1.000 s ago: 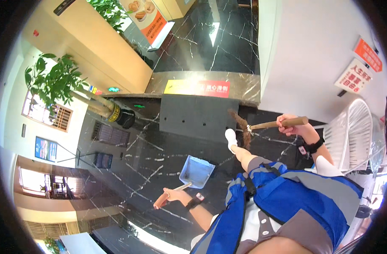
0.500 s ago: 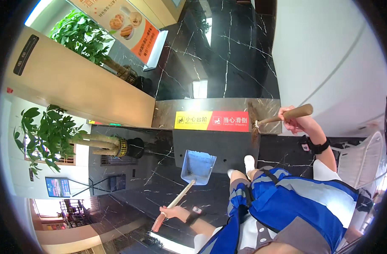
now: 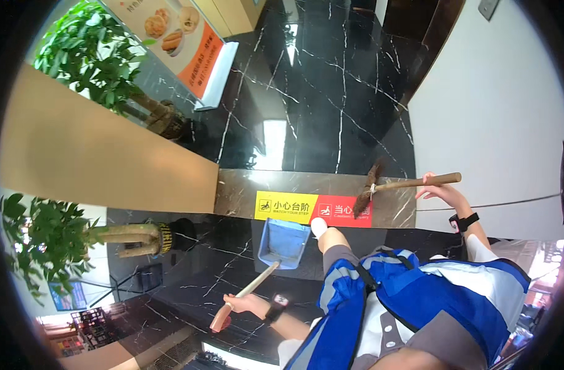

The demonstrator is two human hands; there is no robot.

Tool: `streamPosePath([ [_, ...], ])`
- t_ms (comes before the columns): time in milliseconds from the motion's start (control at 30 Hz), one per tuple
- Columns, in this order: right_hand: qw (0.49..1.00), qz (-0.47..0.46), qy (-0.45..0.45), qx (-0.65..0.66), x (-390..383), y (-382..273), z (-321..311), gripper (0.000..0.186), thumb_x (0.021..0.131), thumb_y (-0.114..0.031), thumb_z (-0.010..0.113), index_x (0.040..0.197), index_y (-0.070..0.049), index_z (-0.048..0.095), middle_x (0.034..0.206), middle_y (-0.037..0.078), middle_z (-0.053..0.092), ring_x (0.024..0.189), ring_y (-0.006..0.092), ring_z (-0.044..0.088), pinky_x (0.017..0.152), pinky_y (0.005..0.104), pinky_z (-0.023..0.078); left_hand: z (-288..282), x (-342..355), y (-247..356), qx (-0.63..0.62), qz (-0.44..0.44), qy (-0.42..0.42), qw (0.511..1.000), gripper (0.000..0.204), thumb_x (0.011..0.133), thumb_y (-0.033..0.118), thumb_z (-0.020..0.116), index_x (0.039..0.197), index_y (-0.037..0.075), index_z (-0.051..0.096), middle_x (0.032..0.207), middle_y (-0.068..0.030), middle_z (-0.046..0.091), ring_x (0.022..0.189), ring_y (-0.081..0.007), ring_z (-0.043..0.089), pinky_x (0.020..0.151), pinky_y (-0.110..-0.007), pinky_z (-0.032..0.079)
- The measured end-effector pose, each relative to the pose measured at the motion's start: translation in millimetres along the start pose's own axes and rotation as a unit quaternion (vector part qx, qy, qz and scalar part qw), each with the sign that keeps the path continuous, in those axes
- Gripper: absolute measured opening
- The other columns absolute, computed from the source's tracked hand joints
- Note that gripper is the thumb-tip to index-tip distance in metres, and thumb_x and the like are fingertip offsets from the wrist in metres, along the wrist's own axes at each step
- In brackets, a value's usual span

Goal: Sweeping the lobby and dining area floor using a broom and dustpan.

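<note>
My left hand (image 3: 248,304) is closed round the pale handle of a blue long-handled dustpan (image 3: 283,243). The pan's open edge lies by the front of the stone threshold, just below the yellow part of a floor sticker (image 3: 282,206). My right hand (image 3: 441,190) grips a wooden-handled broom (image 3: 411,183) close to the handle's thick end, its fingers only partly curled. The broom's dark brown bristles reach across the threshold, covering part of the sticker's red section. A dark band is on each wrist. One white shoe (image 3: 319,227) is at the threshold edge, right of the pan.
Beyond the threshold stretches a black marble floor (image 3: 313,111) with white veins. A tan panel (image 3: 103,148) stands on the left, with potted plants (image 3: 165,237) on either side of it. A poster stand (image 3: 189,46) is at the far left. A pale wall (image 3: 492,117) closes the right side.
I have moved forward, and a shoe is now at the threshold. The dustpan has come closer to the threshold's front edge. The broom's bristles now spread over the red end of the sticker.
</note>
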State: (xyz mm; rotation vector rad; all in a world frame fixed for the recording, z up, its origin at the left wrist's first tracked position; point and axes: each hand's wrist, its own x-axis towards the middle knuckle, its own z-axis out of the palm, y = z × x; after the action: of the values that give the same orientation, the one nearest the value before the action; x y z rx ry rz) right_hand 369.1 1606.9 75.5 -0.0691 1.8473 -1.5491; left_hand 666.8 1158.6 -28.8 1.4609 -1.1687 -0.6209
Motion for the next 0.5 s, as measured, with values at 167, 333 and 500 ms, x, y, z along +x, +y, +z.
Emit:
streamPosePath([
  [167,0.981,0.092,0.148,-0.084,46.7,-24.4,3.5,0.017,0.078,-0.031,0.043,0.078,-0.014,0.041,0.062,-0.001,0.052,0.059,0.0104,0.056,0.053,0.0213,0.038,77.7,40.5,-10.5,0.08,0.003,-0.084,0.993,0.029,0.073,0.015,0.045,0.093,-0.005,0.04,0.087,-0.0206,0.046,0.082,-0.0256,0.045,0.072,-0.035,0.036],
  [333,0.959,0.182,0.162,-0.143,81.9,-7.3,-10.0,0.021,0.078,-0.03,0.044,0.085,-0.01,0.046,0.069,0.001,0.053,0.056,0.0083,0.053,0.049,0.02,0.04,181.3,44.8,42.9,-0.074,-0.153,0.001,0.985,0.029,0.071,0.023,0.051,0.082,-0.003,0.043,0.084,-0.0137,0.047,0.077,-0.0204,0.044,0.069,-0.032,0.035],
  [500,0.955,0.171,0.111,0.215,121.3,-10.7,-21.0,0.017,0.075,-0.021,0.048,0.089,-0.011,0.046,0.074,0.01,0.053,0.07,0.0166,0.053,0.064,0.0258,0.043,254.7,43.1,61.6,-0.02,-0.147,-0.162,0.975,0.026,0.074,0.023,0.051,0.084,0.0,0.043,0.088,-0.0097,0.047,0.079,-0.0165,0.042,0.075,-0.029,0.033],
])
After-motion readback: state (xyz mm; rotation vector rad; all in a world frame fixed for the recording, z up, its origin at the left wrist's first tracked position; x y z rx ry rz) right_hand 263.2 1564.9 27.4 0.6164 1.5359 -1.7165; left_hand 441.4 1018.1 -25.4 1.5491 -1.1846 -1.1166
